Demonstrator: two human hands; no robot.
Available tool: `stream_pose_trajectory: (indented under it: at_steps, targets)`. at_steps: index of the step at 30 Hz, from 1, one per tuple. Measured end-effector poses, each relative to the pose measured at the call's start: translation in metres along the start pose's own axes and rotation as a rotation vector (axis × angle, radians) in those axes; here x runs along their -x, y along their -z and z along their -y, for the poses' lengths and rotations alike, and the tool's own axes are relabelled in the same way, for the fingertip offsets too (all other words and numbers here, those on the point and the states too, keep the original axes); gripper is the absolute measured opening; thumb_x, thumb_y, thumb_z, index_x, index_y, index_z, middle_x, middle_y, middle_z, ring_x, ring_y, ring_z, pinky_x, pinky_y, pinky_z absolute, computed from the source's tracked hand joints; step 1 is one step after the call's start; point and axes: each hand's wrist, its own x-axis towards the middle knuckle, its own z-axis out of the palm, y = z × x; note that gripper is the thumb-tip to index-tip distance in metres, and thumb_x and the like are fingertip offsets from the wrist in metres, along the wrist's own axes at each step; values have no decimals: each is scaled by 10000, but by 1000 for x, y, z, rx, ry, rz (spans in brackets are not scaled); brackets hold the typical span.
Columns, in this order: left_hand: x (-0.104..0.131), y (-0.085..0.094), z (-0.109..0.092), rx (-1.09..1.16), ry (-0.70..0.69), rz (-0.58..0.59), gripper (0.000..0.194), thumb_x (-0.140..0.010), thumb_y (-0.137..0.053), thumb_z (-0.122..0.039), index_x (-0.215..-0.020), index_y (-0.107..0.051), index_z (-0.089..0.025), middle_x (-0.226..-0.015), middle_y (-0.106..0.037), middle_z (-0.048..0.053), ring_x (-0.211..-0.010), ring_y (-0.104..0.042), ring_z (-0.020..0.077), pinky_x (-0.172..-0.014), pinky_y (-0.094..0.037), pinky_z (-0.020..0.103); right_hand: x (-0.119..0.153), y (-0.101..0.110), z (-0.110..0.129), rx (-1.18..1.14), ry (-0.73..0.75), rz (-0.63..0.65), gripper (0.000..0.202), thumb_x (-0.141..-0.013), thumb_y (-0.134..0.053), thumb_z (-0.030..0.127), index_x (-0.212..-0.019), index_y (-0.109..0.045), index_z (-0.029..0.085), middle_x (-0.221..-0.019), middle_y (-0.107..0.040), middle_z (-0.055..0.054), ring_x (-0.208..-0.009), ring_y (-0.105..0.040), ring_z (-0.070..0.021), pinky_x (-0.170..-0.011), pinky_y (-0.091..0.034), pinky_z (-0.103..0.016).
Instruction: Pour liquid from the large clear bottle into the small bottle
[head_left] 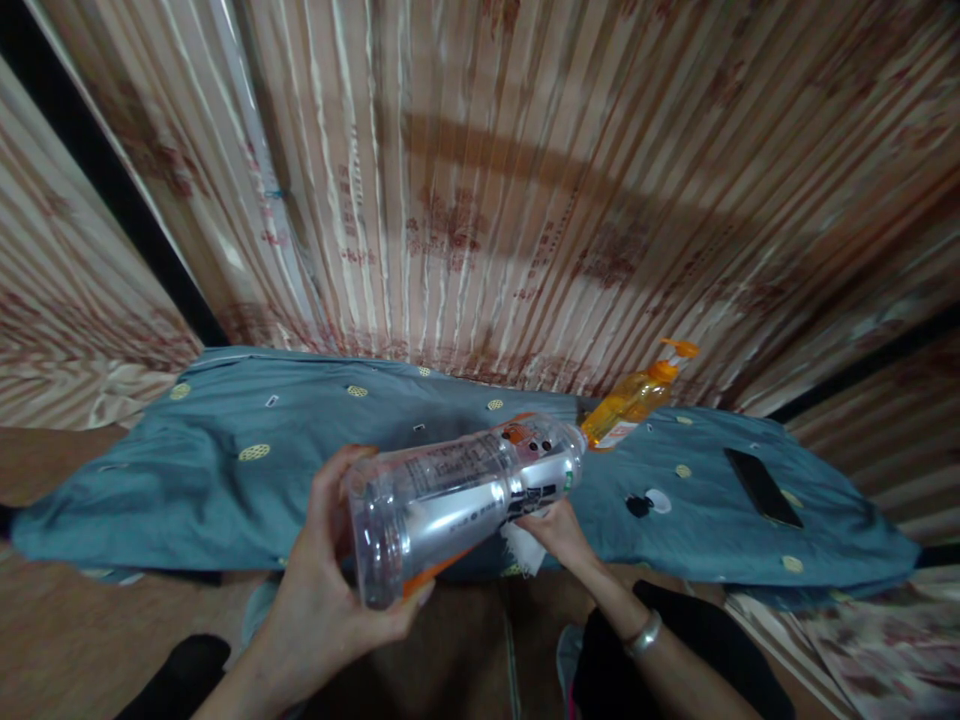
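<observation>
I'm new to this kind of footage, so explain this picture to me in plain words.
There is no machine here, only a person's two bare hands. The single picture comes from a camera worn on the head, looking forward and down. The left hand grips a clear plastic bottle near its base. The right hand, beneath the bottle, holds a white tissue-like piece. On the blue-green patterned cloth are an orange pump bottle and a dark flat object, probably a phone. Behind hangs a striped curtain.
</observation>
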Motion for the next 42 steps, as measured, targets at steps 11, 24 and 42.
stream_pose_trajectory:
  at_steps: [11, 24, 42]
  targets:
    - [1, 1, -1, 19, 44, 4, 784, -666, -726, -318, -1367, -376, -285, -1170, -703, 20, -1056, -730, 236, -938, -599, 342, 0, 2, 1, -29, -10, 37, 288, -640, -827, 456, -730, -743, 195, -812, -804, -66, -809, -754, -298, -753, -603, -380]
    - [1, 0, 0, 30, 24, 9, 793, -666, -726, -291, -1376, -374, -284, -1174, -706, 39, -1058, -731, 260, -924, -608, 378, -1, 0, -1, -18, 35, 10, 349, -644, -818, 458, -857, -768, 186, -874, -816, -89, -830, -760, -314, -806, -598, -416]
    - [-1, 4, 11, -7, -45, 24, 827, -658, -767, -320, -1387, -377, -295, -1199, -685, 46, -1039, -735, 262, -862, -629, 359, 0, -1, -2, -7, 5, 1, 336, -631, -808, 498, -754, -731, 195, -865, -806, -104, -848, -750, -323, -790, -594, -419]
